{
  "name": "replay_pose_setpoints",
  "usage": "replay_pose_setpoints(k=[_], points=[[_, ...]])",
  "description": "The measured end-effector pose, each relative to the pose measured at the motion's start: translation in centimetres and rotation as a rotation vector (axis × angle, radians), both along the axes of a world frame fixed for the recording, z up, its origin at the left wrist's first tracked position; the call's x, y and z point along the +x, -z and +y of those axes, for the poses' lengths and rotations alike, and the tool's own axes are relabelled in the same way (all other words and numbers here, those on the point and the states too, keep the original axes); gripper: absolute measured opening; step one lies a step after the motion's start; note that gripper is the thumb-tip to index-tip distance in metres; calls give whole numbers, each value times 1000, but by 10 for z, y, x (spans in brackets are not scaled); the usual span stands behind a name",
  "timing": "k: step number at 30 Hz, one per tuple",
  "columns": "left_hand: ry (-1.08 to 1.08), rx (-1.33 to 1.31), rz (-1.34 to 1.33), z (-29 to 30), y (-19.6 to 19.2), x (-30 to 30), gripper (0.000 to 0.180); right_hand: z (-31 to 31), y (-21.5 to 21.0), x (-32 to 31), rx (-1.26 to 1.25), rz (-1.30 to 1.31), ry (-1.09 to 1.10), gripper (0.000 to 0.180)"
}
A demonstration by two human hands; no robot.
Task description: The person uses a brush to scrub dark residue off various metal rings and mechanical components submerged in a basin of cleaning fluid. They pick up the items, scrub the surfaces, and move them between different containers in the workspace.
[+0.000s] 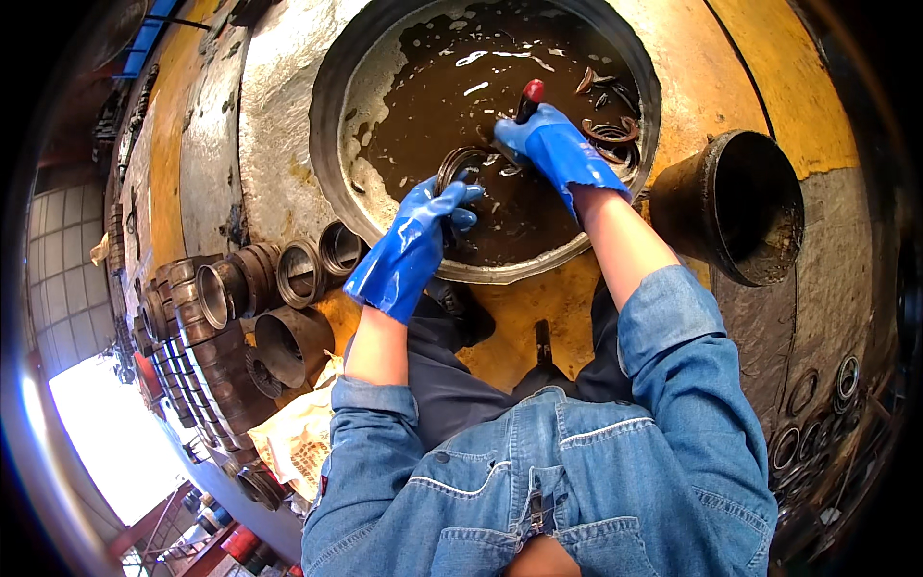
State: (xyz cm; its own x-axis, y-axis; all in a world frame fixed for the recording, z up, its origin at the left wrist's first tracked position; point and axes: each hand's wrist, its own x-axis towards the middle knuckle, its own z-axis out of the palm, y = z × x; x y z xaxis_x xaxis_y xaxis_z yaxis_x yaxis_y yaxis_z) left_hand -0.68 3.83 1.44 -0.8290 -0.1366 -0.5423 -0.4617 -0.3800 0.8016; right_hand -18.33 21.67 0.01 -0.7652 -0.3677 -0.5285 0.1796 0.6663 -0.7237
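A wide round tub [324, 130] of murky brown liquid with pale foam along its left side lies in front of me. My left hand [413, 229], in a blue rubber glove, is closed around a dark metal ring [459, 165] held just over the liquid. Gripped in my gloved right hand [553, 144] is a tool with a dark, red-ended handle [531, 98]; its working end is low by the ring and cannot be made out. Several curved dark pieces [612, 135] rest at the tub's right side, partly in the liquid.
A blackened open metal cylinder [716, 207] lies right of the tub. Rows of metal rings and sleeves [223, 291] line the left, near a crumpled tan sack [300, 428]. More rings [846, 380] sit at the lower right. The floor [567, 306] is worn yellow and grey.
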Motion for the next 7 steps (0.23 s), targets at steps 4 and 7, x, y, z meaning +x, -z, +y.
replay_pose_setpoints(k=[4, 7], points=[[-3, 183, -35, 0, 9, -6, 38, 6, 7, 0, 144, 29, -38, 43], [-1, 57, 61, 9, 16, -21, 38, 15, 5, -17, 16, -108, 146, 53]])
